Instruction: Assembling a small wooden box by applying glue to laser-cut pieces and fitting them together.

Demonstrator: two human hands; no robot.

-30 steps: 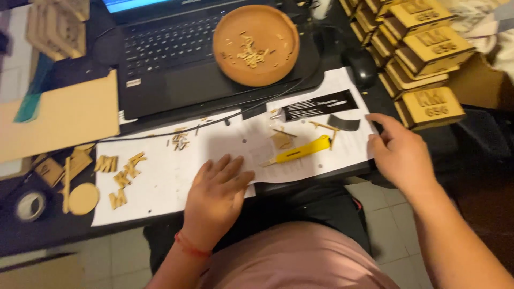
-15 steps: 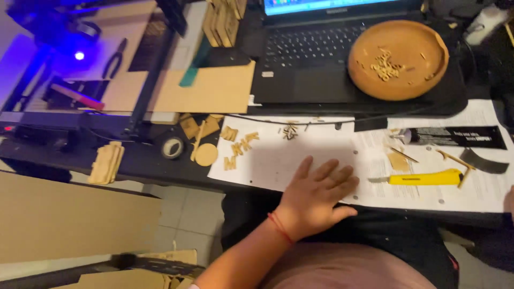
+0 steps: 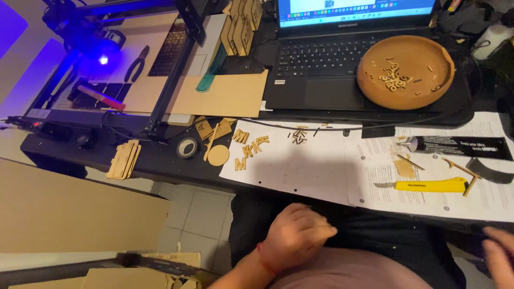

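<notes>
Head view, left hand [image 3: 294,238] off the desk over the lap, fingers curled together, empty, right hand [image 3: 499,258] blurred at frame edge, finger state unclear, yellow utility knife [image 3: 428,185] lay on white paper sheets [image 3: 305,174].

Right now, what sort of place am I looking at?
Probably a home hobby workbench for laser-cut wood crafts: a frame-type cutter with a glowing blue head, small wooden letters on white paper, a yellow utility knife and a laptop.

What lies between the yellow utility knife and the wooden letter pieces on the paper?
In the head view, only bare white paper separates the yellow utility knife from the wooden letter pieces.
</notes>
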